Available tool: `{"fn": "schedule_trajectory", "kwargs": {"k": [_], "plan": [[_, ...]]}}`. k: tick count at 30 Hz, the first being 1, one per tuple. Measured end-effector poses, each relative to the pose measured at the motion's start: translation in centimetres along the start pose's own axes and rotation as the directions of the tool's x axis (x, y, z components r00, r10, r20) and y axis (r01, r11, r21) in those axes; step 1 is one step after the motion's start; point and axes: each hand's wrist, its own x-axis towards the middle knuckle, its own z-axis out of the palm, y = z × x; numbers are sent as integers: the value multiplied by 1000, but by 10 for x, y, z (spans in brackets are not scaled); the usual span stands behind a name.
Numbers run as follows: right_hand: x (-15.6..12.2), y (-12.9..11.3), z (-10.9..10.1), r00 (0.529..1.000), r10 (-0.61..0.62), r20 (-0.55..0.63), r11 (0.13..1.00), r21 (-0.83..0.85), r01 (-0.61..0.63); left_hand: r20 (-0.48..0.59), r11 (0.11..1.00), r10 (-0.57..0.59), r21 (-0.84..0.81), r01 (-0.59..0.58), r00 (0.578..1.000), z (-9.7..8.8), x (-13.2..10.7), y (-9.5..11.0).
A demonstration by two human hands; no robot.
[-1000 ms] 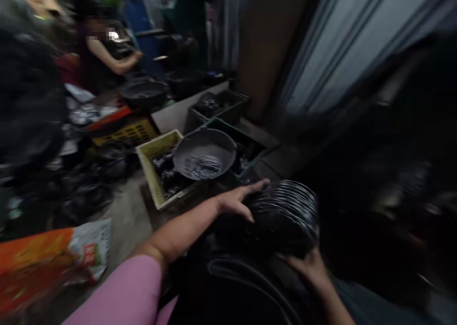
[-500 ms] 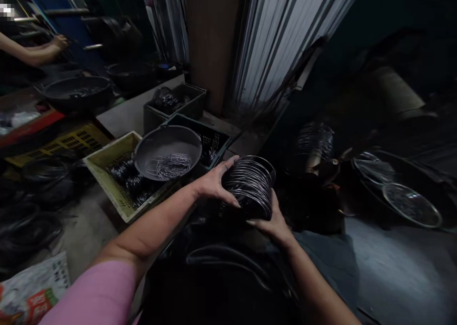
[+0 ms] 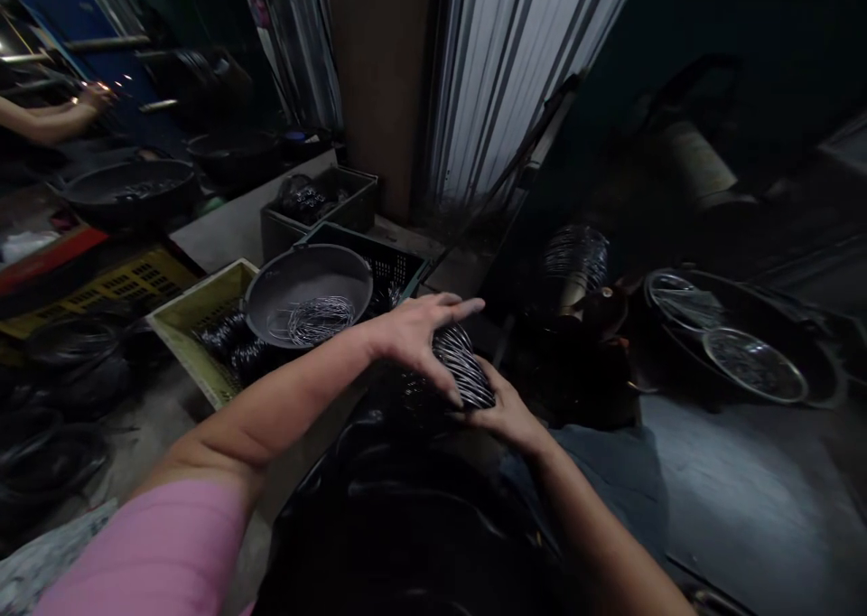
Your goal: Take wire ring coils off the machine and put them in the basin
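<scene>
A bundle of shiny metal wire rings (image 3: 464, 368) lies between my hands, just above the black covering (image 3: 406, 517) over my lap. My left hand (image 3: 424, 338) is spread at the bundle's left side, index finger stretched out past its top and thumb along its near face. On the right side my right hand (image 3: 505, 408) grips the bundle's lower end, its thumb underneath. Just left of my left hand, a grey pan (image 3: 308, 277) with a tangle of thin wire pieces (image 3: 321, 320) rests over a yellow crate (image 3: 186, 331) of dark metal parts.
Behind the pan are a dark green crate (image 3: 399, 264) and a grey bin (image 3: 318, 214) of metal parts. A large black pan (image 3: 823, 372) holding round wire-rimmed pieces stands at right. Far left, a co-worker's hand (image 3: 95, 97) is near small sparks.
The ring bundle has tipped and dropped slightly, now more covered by my left hand. My left fingers have spread outward. The view has shifted a little, and sparks appear at the co-worker's hand.
</scene>
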Motion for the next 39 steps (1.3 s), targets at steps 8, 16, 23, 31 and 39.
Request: {"fn": "schedule_trajectory", "kwargs": {"k": [8, 16, 23, 31, 39], "plan": [[10, 6, 5, 994, 81, -71, 979, 192, -66, 79, 874, -141, 479, 87, 987, 11, 12, 30], [11, 13, 11, 999, -36, -37, 998, -46, 35, -42, 773, -242, 596, 218, 969, 12, 14, 34], [-8, 18, 10, 971, -168, 169, 974, -126, 190, 87, 861, -126, 505, 65, 988, 9, -20, 41], [1, 13, 20, 993, -40, 110, 978, -202, 61, 25, 774, -193, 619, 136, 981, 10, -13, 41], [-8, 22, 17, 962, -80, 259, 971, -199, 135, 101, 854, -176, 511, 101, 979, 13, -34, 38]]}}
